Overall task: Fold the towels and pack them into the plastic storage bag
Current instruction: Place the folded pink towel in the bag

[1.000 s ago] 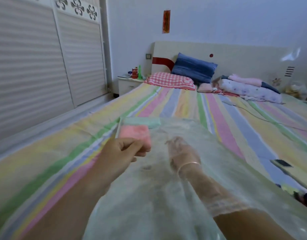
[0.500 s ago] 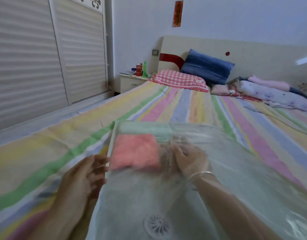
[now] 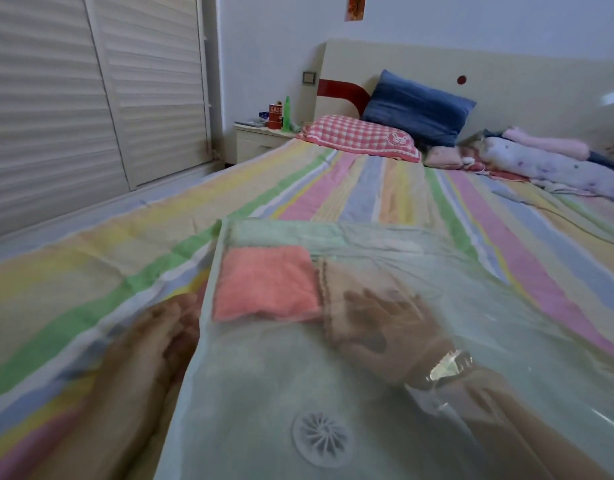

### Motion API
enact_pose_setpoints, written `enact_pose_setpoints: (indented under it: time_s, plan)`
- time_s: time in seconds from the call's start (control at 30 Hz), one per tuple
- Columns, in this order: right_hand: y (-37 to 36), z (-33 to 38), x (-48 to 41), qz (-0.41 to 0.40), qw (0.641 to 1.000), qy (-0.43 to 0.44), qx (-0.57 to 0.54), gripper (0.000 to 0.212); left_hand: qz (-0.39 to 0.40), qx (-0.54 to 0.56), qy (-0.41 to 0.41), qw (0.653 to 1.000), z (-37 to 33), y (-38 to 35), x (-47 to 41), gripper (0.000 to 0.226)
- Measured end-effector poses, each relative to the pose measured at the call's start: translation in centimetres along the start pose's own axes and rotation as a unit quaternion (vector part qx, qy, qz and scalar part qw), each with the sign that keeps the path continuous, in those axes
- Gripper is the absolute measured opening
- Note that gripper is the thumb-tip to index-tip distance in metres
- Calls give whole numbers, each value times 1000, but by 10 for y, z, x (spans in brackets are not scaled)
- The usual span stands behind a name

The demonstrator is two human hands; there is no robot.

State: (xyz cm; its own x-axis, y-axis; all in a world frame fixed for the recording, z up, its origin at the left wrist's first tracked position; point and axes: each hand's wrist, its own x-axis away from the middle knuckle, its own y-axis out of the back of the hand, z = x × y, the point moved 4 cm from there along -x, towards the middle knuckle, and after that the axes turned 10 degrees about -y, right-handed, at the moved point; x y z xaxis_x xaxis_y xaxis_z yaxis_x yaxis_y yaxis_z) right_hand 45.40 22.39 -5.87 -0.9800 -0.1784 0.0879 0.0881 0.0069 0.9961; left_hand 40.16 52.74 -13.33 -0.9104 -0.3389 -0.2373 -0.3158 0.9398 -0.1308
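There is just one camera, and it sits on the person's head. It looks forward and a bit down along the bed (image 3: 385,188), toward the headboard (image 3: 506,74) at the far end. The wide lens bends the edges of the picture. It is very close to the bag (image 3: 264,386), which fills the bottom of the view, and both arms come in from the lower edge. The left hand (image 3: 163,327) is low on the left side. The wardrobe (image 3: 91,91) runs along the left, and the pillows (image 3: 416,105) look small and far off.
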Motion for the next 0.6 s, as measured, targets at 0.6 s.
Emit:
enact_pose_setpoints:
  time_s: [0.6]
  plan:
    - [-8, 4, -66, -70, 994, -10, -80, 54, 30, -65, -49, 996, -36, -28, 15, 49]
